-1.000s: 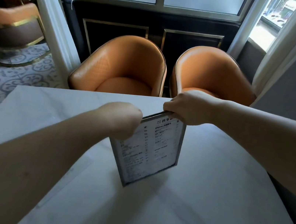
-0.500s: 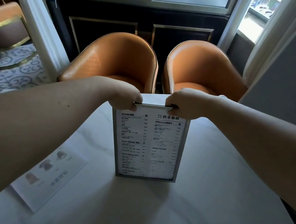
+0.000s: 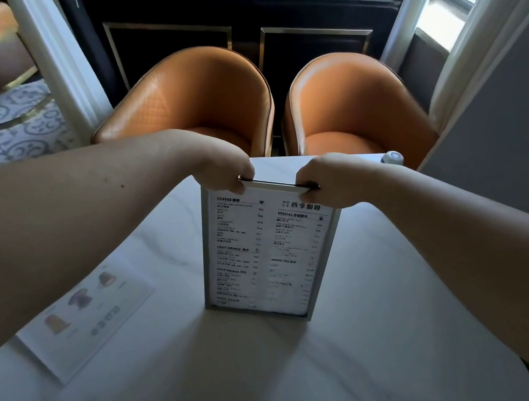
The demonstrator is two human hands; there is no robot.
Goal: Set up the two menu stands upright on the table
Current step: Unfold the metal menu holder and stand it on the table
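A grey-framed menu stand (image 3: 264, 256) with printed drink lists stands upright on the white marble table (image 3: 367, 372), its printed face toward me. My left hand (image 3: 223, 167) grips its top left corner and my right hand (image 3: 323, 182) grips its top right corner. A second menu stand (image 3: 89, 314), white with pictures of drinks, lies flat on the table to the left, partly hidden under my left forearm.
Two orange armchairs (image 3: 202, 103) (image 3: 357, 111) stand right behind the table's far edge. A small round white object (image 3: 393, 157) sits at the far right corner of the table. A grey wall (image 3: 528, 121) and a curtain run along the right.
The menu stand went from tilted to upright and square to me. My left hand moved from its left edge to the top corner. The flat menu came into view on the left.
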